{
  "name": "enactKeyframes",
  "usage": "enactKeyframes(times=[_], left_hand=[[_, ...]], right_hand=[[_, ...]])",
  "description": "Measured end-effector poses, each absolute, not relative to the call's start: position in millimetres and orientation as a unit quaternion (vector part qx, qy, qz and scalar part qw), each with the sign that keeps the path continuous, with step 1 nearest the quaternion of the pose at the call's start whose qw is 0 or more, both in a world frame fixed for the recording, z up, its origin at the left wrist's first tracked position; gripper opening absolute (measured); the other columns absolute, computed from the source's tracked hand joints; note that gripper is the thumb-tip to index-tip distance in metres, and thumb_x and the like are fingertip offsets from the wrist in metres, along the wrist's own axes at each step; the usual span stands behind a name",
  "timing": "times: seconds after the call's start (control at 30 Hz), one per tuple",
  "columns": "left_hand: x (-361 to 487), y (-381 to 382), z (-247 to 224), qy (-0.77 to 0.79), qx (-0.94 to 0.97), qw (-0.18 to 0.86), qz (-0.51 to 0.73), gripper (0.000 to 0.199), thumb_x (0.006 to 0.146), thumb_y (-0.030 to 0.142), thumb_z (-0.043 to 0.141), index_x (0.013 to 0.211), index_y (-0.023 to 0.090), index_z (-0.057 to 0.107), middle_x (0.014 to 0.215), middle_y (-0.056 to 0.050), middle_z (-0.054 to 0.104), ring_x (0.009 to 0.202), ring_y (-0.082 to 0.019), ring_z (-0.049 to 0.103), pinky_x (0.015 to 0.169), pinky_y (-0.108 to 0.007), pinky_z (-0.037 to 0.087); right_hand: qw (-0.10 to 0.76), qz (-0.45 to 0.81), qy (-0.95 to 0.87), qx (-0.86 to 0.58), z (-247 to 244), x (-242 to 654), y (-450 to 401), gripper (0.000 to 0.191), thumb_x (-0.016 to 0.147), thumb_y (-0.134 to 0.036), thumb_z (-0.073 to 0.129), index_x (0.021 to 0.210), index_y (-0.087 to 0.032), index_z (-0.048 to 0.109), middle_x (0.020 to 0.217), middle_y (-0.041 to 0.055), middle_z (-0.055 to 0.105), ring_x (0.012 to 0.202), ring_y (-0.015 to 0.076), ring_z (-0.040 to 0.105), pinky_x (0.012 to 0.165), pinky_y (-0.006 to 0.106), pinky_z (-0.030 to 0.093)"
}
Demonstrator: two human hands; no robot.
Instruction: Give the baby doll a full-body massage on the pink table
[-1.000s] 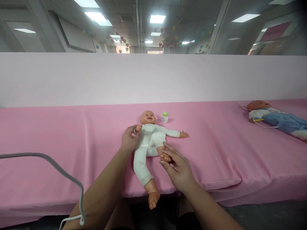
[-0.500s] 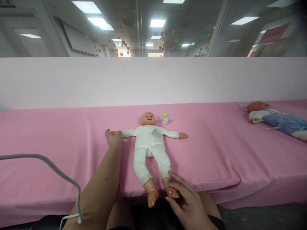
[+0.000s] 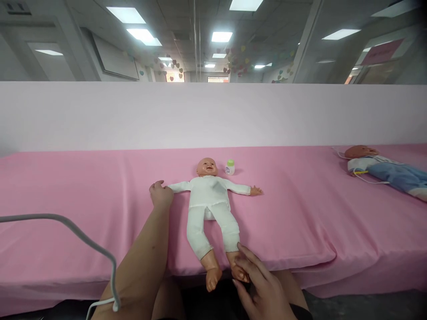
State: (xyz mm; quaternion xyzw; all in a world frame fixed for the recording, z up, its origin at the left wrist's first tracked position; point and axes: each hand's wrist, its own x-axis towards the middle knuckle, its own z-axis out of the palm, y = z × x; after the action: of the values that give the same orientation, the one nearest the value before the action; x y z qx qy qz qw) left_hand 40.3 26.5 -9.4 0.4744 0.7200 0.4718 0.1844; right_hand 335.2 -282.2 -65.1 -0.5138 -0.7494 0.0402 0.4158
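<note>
A baby doll [image 3: 209, 191] in a white top and trousers lies on its back, arms spread and bare feet towards me. My left hand [image 3: 161, 194] is closed around the doll's hand at the end of its left-lying sleeve, which hides that small hand. At the near edge, my right hand [image 3: 262, 284] holds the doll's right-lying foot [image 3: 240, 272], fingers along its outer side and thumb by the toes. The other foot [image 3: 213, 278] is free. Beside the doll's head stands a small clear bottle [image 3: 230, 167] with a green cap.
Pink cloth [image 3: 83, 191] covers the table. A second doll [image 3: 390, 171] in blue and white lies at the far right, with a white cord around it. A grey cable [image 3: 76, 238] arcs over my left forearm. A white partition [image 3: 213, 115] rises behind.
The view has tilted slightly, so everything sits a little lower. My left hand has turned slightly over the doll's hand, now hiding it. My right hand stays at the foot.
</note>
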Motion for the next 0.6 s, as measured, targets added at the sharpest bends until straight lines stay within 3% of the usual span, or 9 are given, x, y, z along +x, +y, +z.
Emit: enactKeyframes(times=[0.23, 0.4, 0.5, 0.6], left_hand=[[38.9, 24.4, -5.6, 0.73, 0.482, 0.169, 0.454, 0.045, 0.085, 0.019, 0.061, 0.131, 0.02, 0.063, 0.147, -0.023, 0.052, 0.136, -0.042, 0.052, 0.112, -0.059, 0.042], [55.1, 9.4, 10.1, 0.699, 0.526, 0.107, 0.473, 0.04, 0.09, 0.023, 0.06, 0.13, 0.021, 0.063, 0.149, -0.019, 0.054, 0.139, -0.039, 0.051, 0.113, -0.055, 0.042], [77.4, -3.2, 20.1, 0.641, 0.596, 0.105, 0.472, 0.034, 0.093, 0.028, 0.058, 0.126, 0.023, 0.066, 0.141, -0.014, 0.063, 0.13, -0.035, 0.06, 0.111, -0.051, 0.045], [105.4, -12.5, 27.2, 0.573, 0.686, 0.118, 0.433, 0.034, 0.093, 0.031, 0.059, 0.125, 0.023, 0.068, 0.135, -0.013, 0.068, 0.129, -0.034, 0.061, 0.111, -0.048, 0.045]], right_hand=[[0.417, 0.06, -0.75, -0.51, -47.8, 350.7, -288.9, 0.059, 0.083, -0.03, 0.077, 0.141, -0.03, 0.066, 0.133, 0.0084, 0.074, 0.113, 0.0317, 0.077, 0.094, 0.038, 0.067], [0.479, 0.198, -0.637, -0.571, -48.4, 373.1, -272.6, 0.043, 0.09, -0.045, 0.074, 0.13, -0.028, 0.072, 0.109, 0.0086, 0.082, 0.087, 0.0263, 0.081, 0.077, 0.035, 0.069], [0.549, 0.304, -0.539, -0.562, -41.4, 381.0, -237.1, 0.041, 0.091, -0.05, 0.074, 0.121, -0.021, 0.072, 0.116, 0.0135, 0.079, 0.102, 0.0286, 0.078, 0.088, 0.041, 0.066], [0.576, 0.416, -0.472, -0.522, -29.0, 376.6, -193.6, 0.051, 0.087, -0.053, 0.079, 0.125, -0.021, 0.067, 0.129, 0.0152, 0.075, 0.122, 0.0313, 0.072, 0.102, 0.05, 0.06]])
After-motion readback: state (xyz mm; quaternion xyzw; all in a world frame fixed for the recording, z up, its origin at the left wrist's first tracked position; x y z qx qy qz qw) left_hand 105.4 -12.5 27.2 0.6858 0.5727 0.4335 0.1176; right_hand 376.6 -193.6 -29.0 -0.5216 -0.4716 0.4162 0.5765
